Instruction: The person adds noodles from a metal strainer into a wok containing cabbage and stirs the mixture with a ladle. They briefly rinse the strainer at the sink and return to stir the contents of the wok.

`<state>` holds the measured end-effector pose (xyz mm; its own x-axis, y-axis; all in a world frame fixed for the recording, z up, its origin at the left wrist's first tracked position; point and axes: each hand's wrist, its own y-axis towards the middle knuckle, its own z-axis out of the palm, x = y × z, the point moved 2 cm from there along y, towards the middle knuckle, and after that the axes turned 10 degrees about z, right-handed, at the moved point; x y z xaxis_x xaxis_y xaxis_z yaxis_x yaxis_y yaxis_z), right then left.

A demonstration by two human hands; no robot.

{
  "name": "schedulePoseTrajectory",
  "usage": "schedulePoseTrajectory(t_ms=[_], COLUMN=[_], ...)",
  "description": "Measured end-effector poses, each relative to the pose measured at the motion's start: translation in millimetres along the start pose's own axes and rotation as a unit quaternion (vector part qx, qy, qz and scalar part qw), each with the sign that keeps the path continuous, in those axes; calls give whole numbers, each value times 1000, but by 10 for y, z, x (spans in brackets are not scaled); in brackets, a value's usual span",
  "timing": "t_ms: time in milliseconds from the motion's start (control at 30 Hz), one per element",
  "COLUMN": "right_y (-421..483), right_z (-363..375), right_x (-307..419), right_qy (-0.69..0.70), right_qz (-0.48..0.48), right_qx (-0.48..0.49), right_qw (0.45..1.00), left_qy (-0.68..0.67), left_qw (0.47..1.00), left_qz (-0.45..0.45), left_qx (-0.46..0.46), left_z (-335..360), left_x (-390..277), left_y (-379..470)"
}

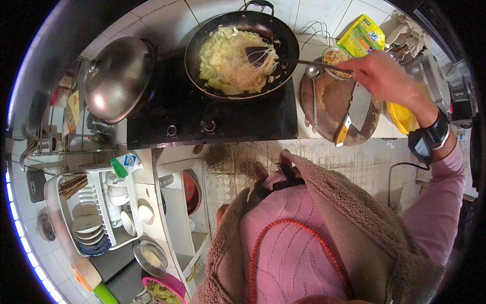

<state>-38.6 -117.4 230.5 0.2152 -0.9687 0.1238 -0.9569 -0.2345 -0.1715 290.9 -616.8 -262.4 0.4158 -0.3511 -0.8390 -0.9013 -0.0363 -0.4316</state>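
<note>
My right hand grips the dark handle of a spatula at the right. Its blade is in a black wok, among chopped pale-green cabbage and thin glassy noodles. Some noodles are draped over the blade. Only a small part of my left hand shows, low beside my brown fleece coat; its fingers are hidden. Below my right hand, a cleaver with a wooden handle lies on a round wooden cutting board, with a metal ladle beside it.
Left of the wok, a domed metal lid rests on the black cooktop. A bowl of chopped food, a yellow pouch and a yellow basket are at right. A dish rack holds crockery at lower left.
</note>
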Motion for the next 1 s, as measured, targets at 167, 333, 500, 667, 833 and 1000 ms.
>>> schedulePoseTrajectory(t_ms=[167, 333, 500, 667, 833, 1000], right_y=[185, 813, 1233, 862, 405, 509], right_z=[14, 277, 949, 1004, 503, 132], right_x=[-273, -615, -460, -331, -386, -473], right_qy=[-23, 94, 253, 101, -35, -97], right_qz=[-110, 47, 108, -61, -81, -84], right_qx=[-148, 80, 67, -81, -103, -92], right_qw=[982, 991, 959, 990, 991, 987], left_qy=[3, 3, 6, 17, 37, 114], left_qw=[1000, 1000, 1000, 1000, 999, 992], left_qz=[-3, -12, -15, -17, -19, -8], left_qx=[5, -2, -9, -10, 8, 48], left_z=[-60, -118, -169, -210, -188, -167], left_x=[5, 52, 59, 88, 220, 101], left_y=[-40, -116, -178, -202, -59, 139])
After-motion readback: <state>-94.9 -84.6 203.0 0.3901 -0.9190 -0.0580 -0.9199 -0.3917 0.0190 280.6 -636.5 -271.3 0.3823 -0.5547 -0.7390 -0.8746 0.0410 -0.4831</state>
